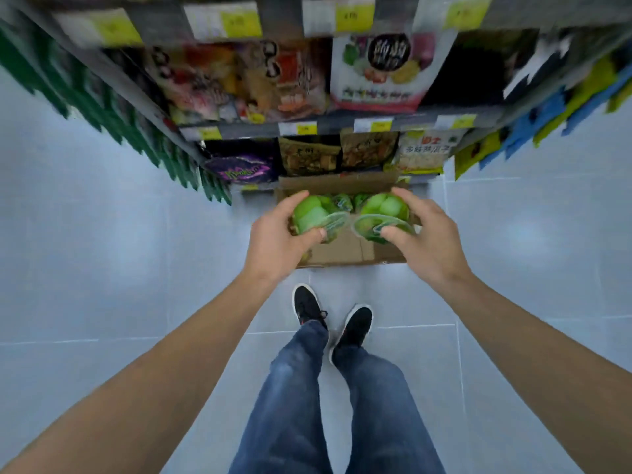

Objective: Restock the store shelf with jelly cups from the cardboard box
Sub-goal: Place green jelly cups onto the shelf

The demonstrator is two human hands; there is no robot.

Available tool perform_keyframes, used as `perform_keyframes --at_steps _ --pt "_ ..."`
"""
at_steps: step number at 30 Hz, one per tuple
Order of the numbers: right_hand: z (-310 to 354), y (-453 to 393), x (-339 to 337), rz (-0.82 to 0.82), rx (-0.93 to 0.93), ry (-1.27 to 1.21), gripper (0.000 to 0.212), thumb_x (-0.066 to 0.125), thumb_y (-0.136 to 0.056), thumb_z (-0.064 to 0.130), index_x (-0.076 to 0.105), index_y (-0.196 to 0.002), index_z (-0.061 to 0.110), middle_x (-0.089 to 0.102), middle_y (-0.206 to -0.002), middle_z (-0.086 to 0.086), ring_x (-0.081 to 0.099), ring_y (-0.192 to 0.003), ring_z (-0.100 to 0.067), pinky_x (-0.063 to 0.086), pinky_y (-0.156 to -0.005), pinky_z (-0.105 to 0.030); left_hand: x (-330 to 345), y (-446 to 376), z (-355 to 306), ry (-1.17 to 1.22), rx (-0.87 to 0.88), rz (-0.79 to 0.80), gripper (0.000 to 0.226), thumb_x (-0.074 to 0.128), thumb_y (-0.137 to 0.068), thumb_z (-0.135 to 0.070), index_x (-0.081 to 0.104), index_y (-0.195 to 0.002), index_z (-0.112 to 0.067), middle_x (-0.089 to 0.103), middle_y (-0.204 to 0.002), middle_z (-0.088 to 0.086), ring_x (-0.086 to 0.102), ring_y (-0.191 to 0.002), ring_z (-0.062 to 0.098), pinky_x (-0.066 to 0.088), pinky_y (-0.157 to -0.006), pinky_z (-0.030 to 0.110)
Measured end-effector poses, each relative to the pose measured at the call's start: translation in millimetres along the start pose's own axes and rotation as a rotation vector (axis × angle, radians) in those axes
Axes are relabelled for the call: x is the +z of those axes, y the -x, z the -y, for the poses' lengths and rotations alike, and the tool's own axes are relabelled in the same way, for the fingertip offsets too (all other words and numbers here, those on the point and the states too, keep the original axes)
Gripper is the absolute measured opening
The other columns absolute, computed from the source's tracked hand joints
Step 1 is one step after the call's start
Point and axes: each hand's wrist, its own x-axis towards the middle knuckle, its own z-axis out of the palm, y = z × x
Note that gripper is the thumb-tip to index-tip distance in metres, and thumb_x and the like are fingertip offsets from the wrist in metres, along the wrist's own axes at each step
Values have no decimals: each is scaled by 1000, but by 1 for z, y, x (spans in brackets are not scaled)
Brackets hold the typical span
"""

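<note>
the tall grey metal store shelf (342, 123), packed with bright snack bags, rises just beyond the open brown cardboard box (345, 249) on the pale tiled floor (102, 268). nearer than the box stand the person's blue jeans (294, 388) and black sneakers (307, 304). above the box, the left hand (273, 241) has fingers and thumb curled round one green jelly cup pack (316, 213), and the right hand (424, 234) grasps another green jelly cup pack (383, 213) the same way. more green packs (343, 201) lie inside the box, at its shelf side.
</note>
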Motion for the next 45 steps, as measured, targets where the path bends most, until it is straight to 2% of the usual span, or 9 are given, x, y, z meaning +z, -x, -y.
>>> perform_keyframes --at_steps 5,11,17,23,26,28,36,41,45 --pt "73 60 -58 -108 -69 -139 64 76 -84 22 51 -142 30 51 -124 6 52 -122 -17 45 -106 -38 -65 61 -79 23 99 -73 74 86 -74 -34 56 -140 -26 65 -131 -4 61 -118 13 52 -100 39" --pt "146 111 -138 -183 -234 -163 63 74 -87 27 48 -144 30 55 -133 7 54 -120 -12 48 -99 -32 -134 125 -167 104 264 -210 65 84 -79 -28 58 -139 -26 65 -126 -12 62 -111 4 53 -91 18" --pt "228 127 -211 -266 -413 -193 61 73 -88 32 48 -144 33 51 -142 12 49 -130 -15 46 -106 -43 -198 150 -253 91 440 -356 60 83 -78 -35 61 -134 -30 66 -123 -14 60 -114 3 51 -100 31" --pt "306 118 -266 -377 -566 -191 57 73 -89 30 51 -142 30 52 -132 15 45 -119 -3 38 -94 -21 -248 136 -330 -4 617 -487 63 81 -78 -40 59 -137 -29 65 -126 -13 59 -115 3 52 -98 27" --pt "344 104 -287 -437 -609 -151 55 74 -87 31 53 -138 31 52 -125 16 45 -116 -2 36 -90 -17 -273 115 -363 -5 683 -536 56 81 -78 -37 63 -130 -29 67 -115 -15 61 -99 -3 49 -81 6" --pt "367 91 -300 -484 -621 -117 51 75 -86 33 56 -134 32 56 -122 14 51 -113 -5 39 -80 -9 -290 97 -383 15 724 -537 54 82 -78 -37 64 -128 -29 69 -111 -13 64 -90 -5 49 -71 5" --pt "432 29 -328 -671 -545 -153 53 72 -87 37 57 -136 25 62 -125 6 56 -115 -14 47 -97 -33 -333 23 -442 23 820 -535 60 79 -82 -35 58 -137 -25 61 -111 -15 59 -90 -5 42 -71 2" --pt "452 -6 -341 -725 -456 -177 42 65 -89 44 64 -124 22 67 -115 3 60 -109 -19 50 -91 -35 -335 -12 -452 84 856 -490 59 77 -84 -37 56 -139 -26 66 -121 -11 62 -107 4 55 -93 31" --pt "455 -30 -349 -736 -395 -141 35 61 -90 50 65 -113 24 68 -109 -1 60 -105 -25 46 -85 -34 -330 -24 -455 143 844 -497 57 75 -85 -38 58 -137 -26 67 -119 -13 63 -107 2 57 -93 33"
